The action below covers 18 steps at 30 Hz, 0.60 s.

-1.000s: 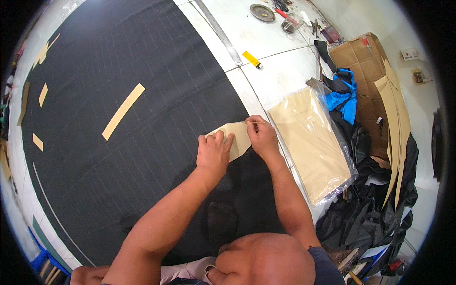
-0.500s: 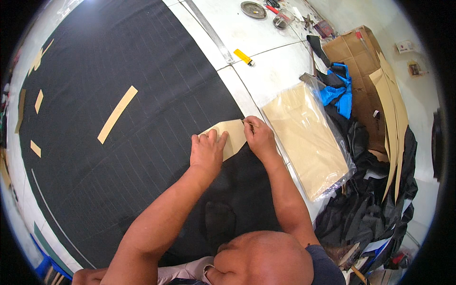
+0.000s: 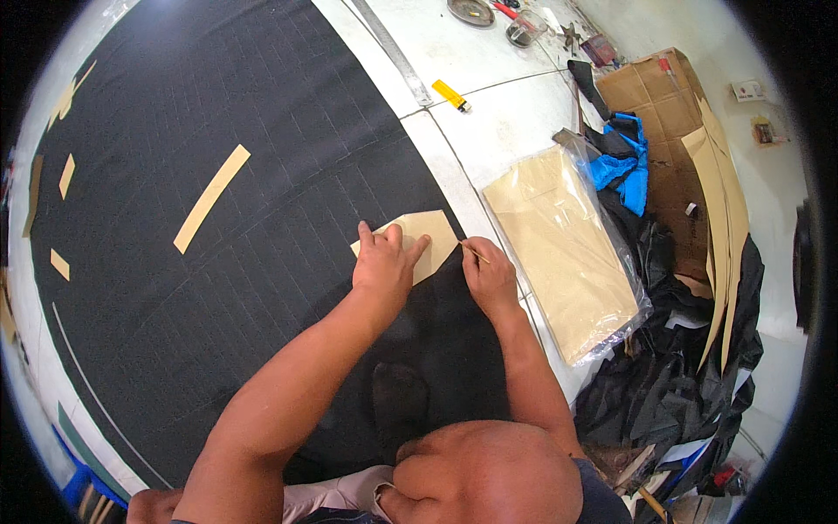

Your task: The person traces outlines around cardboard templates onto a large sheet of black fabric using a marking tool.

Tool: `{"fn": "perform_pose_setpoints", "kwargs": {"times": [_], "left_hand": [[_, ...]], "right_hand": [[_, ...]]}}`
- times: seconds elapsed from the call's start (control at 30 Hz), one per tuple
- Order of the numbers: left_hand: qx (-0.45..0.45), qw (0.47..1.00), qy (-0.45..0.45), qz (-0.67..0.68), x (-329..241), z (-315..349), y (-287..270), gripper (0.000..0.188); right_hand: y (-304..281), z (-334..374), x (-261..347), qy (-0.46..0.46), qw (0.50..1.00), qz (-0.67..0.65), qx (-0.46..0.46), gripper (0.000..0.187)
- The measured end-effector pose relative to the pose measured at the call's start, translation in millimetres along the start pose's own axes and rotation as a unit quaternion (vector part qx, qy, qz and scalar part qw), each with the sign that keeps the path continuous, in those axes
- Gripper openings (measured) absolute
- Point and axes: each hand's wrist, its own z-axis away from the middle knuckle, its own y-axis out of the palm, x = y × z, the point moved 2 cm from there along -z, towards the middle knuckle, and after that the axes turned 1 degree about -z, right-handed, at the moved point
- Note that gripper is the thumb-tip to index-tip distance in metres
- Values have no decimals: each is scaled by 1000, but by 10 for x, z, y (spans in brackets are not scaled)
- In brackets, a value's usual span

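Note:
A tan paper pattern piece [image 3: 429, 229] with angled corners lies flat on dark, chalk-lined cloth [image 3: 288, 218]. Across its left part rests my left hand [image 3: 384, 258], fingers spread and pressing down, with nothing gripped. At the piece's right corner, my right hand [image 3: 489, 278] is closed in a pinch on a thin brown pencil-like stick [image 3: 475, 251]. The stick's tip is at the paper's edge, over the cloth; whether it touches the cloth I cannot tell.
A curved tan strip [image 3: 212, 199] and several small paper pieces lie leftward on the cloth. To the right is a plastic-wrapped tan paper stack [image 3: 563, 253]. Beyond are a yellow lighter [image 3: 450, 95], a metal ruler [image 3: 388, 51], a round dish [image 3: 471, 11] and a cardboard box [image 3: 650, 96].
My right hand has moved with the stick from the piece's far right corner toward me, to its right corner. My left hand still presses the paper, its fingers somewhat more spread.

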Motion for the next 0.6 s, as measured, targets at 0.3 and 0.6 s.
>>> {"fn": "perform_pose_setpoints", "kwargs": {"times": [0.3, 0.6], "left_hand": [[33, 999, -1, 6, 1, -16, -77, 77], [20, 1000, 6, -18, 7, 5, -57, 75]], "right_hand": [[0, 25, 66, -26, 999, -6, -19, 12], [86, 159, 245, -13, 998, -56, 34, 12]]}}
